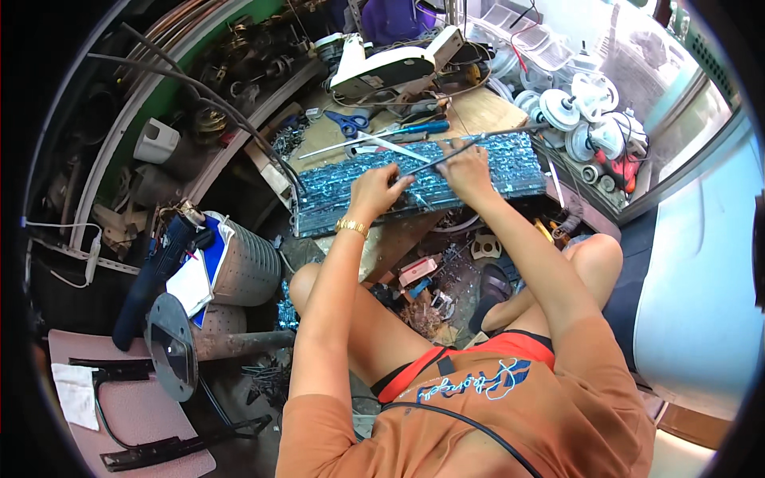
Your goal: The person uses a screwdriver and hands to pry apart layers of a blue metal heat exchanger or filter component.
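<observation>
A long block with a shiny blue, crinkled finned face (510,169) lies crosswise in front of me on the wooden bench. Over it runs a thin dark rod (512,130), slanting up to the right. My left hand (378,191), with a gold bracelet at the wrist, is closed near the rod's lower end, thumb toward it. Farther right, my right hand (464,169) has its fingers curled over the same rod. A pale flat strip (396,149) crosses beneath the rod between my hands. Beyond the block lie blue-handled scissors (347,123) and a blue-handled screwdriver (426,127).
A white-and-black machine (390,76) stands at the bench's back. White plastic wheels (559,109) crowd the right. At left are a perforated metal drum (251,267), a round-flanged post (171,346) and a pink folding chair (131,414). Scraps litter the floor between my legs.
</observation>
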The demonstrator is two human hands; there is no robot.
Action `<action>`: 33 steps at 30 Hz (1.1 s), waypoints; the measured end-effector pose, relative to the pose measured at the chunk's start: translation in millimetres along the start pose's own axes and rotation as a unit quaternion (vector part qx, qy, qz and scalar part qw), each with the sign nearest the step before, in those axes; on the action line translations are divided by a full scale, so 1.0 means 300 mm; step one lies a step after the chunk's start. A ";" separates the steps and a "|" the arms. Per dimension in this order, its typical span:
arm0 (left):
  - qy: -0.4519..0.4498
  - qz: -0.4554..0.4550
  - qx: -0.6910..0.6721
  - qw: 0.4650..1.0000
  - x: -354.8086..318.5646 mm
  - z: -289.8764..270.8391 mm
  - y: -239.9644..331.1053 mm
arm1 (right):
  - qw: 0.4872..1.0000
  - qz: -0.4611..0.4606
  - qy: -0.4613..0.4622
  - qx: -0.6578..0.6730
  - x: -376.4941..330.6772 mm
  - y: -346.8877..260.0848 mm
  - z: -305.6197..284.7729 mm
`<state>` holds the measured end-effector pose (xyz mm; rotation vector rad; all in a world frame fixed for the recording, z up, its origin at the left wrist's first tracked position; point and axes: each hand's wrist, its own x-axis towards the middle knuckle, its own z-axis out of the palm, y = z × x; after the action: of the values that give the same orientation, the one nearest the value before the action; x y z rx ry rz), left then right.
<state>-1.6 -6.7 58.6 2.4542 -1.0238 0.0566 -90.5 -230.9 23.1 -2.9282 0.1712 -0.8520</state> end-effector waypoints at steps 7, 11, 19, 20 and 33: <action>0.121 0.066 -0.012 0.990 0.000 0.054 -0.038 | 0.978 -0.182 -0.102 0.000 0.080 -0.187 0.185; 0.141 0.047 -0.018 0.989 -0.009 0.030 -0.092 | 0.949 -0.145 -0.266 0.081 0.076 -0.320 0.202; 0.382 0.060 -0.289 0.876 -0.041 -0.185 -0.214 | 0.968 -0.127 -0.199 0.084 0.048 -0.346 0.192; 0.380 0.059 -0.290 0.876 -0.045 -0.197 -0.200 | 0.972 -0.129 -0.178 0.080 0.040 -0.340 0.192; 0.176 0.077 -0.124 0.974 -0.188 -0.413 -0.266 | 0.997 -0.036 -0.054 0.032 0.004 -0.264 0.014</action>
<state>29.7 133.7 123.1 2.0427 -0.9919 0.3772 -80.7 -152.3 29.2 -2.9256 0.0314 -0.6913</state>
